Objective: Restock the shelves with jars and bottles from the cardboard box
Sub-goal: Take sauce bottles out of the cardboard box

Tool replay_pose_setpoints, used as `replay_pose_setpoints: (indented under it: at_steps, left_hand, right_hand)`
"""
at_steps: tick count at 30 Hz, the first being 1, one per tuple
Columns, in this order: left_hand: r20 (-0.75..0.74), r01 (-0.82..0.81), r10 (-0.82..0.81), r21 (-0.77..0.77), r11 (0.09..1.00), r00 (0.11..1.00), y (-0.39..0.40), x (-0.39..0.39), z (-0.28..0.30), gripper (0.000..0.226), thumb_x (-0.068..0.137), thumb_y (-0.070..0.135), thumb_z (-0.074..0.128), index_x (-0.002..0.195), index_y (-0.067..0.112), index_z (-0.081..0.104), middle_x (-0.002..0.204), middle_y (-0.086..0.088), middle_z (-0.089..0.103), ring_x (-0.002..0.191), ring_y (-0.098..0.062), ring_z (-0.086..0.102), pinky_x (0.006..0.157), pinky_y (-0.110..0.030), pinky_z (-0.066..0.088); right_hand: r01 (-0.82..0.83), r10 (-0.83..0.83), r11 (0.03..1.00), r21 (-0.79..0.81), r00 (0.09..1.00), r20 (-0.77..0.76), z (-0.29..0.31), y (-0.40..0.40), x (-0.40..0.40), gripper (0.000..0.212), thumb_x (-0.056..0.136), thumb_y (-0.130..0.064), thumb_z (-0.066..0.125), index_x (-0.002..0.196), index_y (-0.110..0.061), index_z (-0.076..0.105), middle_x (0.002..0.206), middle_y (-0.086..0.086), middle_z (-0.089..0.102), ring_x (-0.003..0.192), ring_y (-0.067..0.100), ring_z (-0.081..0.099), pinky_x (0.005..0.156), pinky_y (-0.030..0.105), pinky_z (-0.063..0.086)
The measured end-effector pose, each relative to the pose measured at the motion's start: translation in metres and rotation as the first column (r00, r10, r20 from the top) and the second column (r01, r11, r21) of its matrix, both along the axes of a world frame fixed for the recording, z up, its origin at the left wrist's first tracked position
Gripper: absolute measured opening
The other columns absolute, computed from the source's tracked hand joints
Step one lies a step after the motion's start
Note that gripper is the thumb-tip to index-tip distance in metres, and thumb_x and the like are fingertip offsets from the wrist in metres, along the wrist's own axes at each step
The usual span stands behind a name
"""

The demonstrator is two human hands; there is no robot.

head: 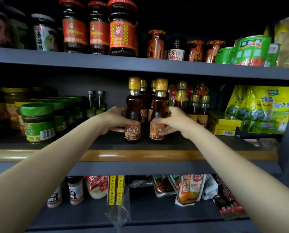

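Observation:
Two small sesame oil bottles with yellow caps stand upright on the middle shelf [182, 145]. My left hand [114, 119] grips the left bottle [133, 105] around its lower body. My right hand [173, 121] grips the right bottle [159, 105] the same way. Both bottles' bases rest on or just above the dark shelf surface. Two more bottles of the same kind [144, 98] stand right behind them. The cardboard box is not in view.
Green-lidded jars [37, 121] fill the middle shelf's left side. Smaller oil bottles [198, 108], yellow boxes [224, 123] and yellow-green pouches [266, 108] sit to the right. Red-labelled chilli jars [122, 27] line the top shelf. Packets and spice shakers [75, 190] lie on the lower shelf.

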State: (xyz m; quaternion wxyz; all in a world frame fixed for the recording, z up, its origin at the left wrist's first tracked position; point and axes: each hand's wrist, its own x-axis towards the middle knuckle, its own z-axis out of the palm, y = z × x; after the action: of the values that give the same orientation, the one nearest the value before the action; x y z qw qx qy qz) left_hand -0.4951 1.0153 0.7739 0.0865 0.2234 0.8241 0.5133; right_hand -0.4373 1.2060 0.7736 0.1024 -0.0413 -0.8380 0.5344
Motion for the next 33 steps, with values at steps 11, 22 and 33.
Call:
replay_pose_setpoints:
  at_steps: [11,22,33]
  left_hand:
    - [-0.083,-0.153,0.155,0.027,0.988,0.984,0.047,-0.052,0.000,0.052,0.076,0.012,0.074,0.124,0.015,0.053,0.124,-0.004,0.059,0.111,-0.022,0.057,0.081,-0.034,0.053]
    - [-0.016,-0.105,0.105,0.041,0.994,0.994,0.061,-0.077,-0.003,0.045,0.082,0.014,0.068,0.122,0.019,0.050,0.111,0.002,0.055,0.107,-0.017,0.055,0.085,-0.034,0.052]
    - [-0.173,-0.202,0.187,-0.073,0.977,0.967,0.066,-0.093,-0.008,0.047,0.079,0.009,0.069,0.121,0.012,0.048,0.123,-0.011,0.057,0.102,-0.025,0.063,0.080,-0.036,0.057]
  right_hand:
    - [0.170,-0.169,0.983,0.075,0.985,-0.026,0.005,-0.004,-0.059,0.056,0.077,-0.011,0.075,0.125,-0.004,0.048,0.128,0.015,0.055,0.094,0.034,0.067,0.068,0.041,0.060]
    - [0.116,-0.115,0.993,-0.037,0.993,0.016,0.008,0.006,-0.080,0.052,0.079,-0.006,0.073,0.123,-0.003,0.046,0.129,0.018,0.051,0.099,0.039,0.064,0.075,0.038,0.057]
    - [0.112,-0.113,0.993,0.039,0.993,0.026,0.008,0.009,-0.081,0.045,0.089,-0.009,0.061,0.130,-0.001,0.043,0.130,0.018,0.049,0.102,0.037,0.064,0.077,0.036,0.056]
